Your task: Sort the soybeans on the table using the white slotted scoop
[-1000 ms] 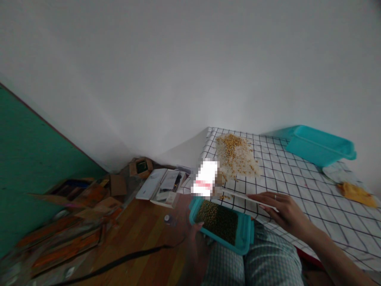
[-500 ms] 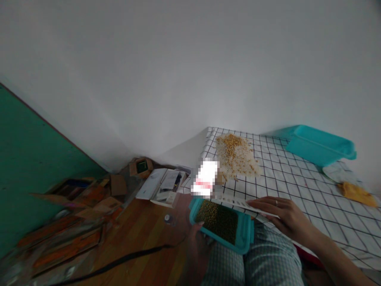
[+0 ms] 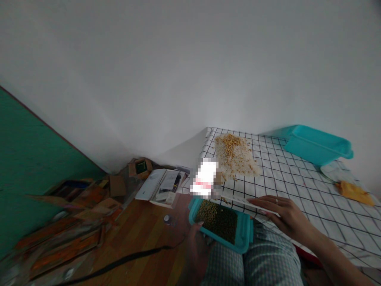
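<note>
My left hand (image 3: 197, 238) is closed on the near left rim of a teal plastic tray (image 3: 246, 234), thumb over the edge. The tray sits over my lap, just below the table edge. Yellow beans (image 3: 210, 209) fill its left end and small dark green beans (image 3: 226, 226) the rest. My right hand (image 3: 281, 208) grips a thin white flat strip (image 3: 238, 200) at the table edge, above the tray. Several yellow beans lie or fall beside the strip's left end. Farther back on the table, white grains mixed with yellow beans (image 3: 235, 155) are spread out.
A checked cloth (image 3: 276, 171) covers the table. Toward its back right stand an empty teal bin (image 3: 318, 145) and a yellow cloth-like item (image 3: 355, 192). A pixelated bright patch (image 3: 205, 178) hides the left table edge. Cardboard boxes (image 3: 117, 184) and an opened white box (image 3: 163, 186) lie on the floor.
Several yellow beans now show at the table edge by the strip's left end, over the tray. The strip looks slightly tilted compared with before. Both hands keep their holds.
</note>
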Demonstrator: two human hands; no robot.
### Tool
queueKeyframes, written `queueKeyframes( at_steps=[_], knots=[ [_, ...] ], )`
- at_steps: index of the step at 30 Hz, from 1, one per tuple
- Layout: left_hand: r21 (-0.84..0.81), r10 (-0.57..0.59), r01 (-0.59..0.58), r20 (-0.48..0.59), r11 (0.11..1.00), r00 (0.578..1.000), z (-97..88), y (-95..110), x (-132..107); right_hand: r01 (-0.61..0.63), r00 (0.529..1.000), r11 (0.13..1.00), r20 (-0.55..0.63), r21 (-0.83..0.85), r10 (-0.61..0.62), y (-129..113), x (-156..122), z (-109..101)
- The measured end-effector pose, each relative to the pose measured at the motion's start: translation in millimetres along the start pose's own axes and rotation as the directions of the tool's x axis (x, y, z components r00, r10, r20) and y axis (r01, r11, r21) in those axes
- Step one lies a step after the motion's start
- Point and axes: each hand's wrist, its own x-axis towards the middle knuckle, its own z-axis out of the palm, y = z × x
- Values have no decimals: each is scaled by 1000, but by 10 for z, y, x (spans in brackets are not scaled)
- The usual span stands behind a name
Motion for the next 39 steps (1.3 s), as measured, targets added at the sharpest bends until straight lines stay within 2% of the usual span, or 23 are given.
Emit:
queueKeyframes(
  at_steps=[7,10,14,19,21,22,23,25,27,28,34,39],
  knots=[
    [20,24,-25,56,999,998,-56,-28,10,37,997,998,63,60,-41,-53,-42,-1],
    [11,-3,2,42,1000,999,-52,-29,-1,27,998,998,57,63,-31,-36,-66,-24],
    [-6,40,-40,12,999,999,6,-9,-62,-14,1000,999,3,31,13,-7,-59,-24],
    [2,16,-16,3,1000,1000,52,19,-98,19,998,993,57,112,-25,-23,-62,-19],
    [1,11,-11,20,1000,1000,30,5,-73,-42,999,989,-6,139,43,-18,-63,-2],
    [2,8,-8,34,1000,999,11,-6,-54,-110,991,982,-53,155,119,-10,-57,16],
    [-1,3,-3,38,1000,999,-12,-18,-33,-197,970,964,-109,180,218,1,-45,41],
    [-7,-5,6,43,1000,999,-58,-39,8,-365,877,895,-228,258,423,28,-4,108],
    [-12,-15,15,46,1000,999,-92,-49,38,-456,773,821,-304,344,557,54,47,190],
    [-15,-22,22,48,1000,999,-101,-49,47,-470,741,797,-322,379,590,63,70,231],
    [-11,-15,16,47,1000,999,-62,-25,35,-480,709,700,-236,529,664,82,86,425],
    [-19,-20,21,56,1000,998,-56,-27,20,-471,691,714,-287,518,664,170,68,491]
  ],
)
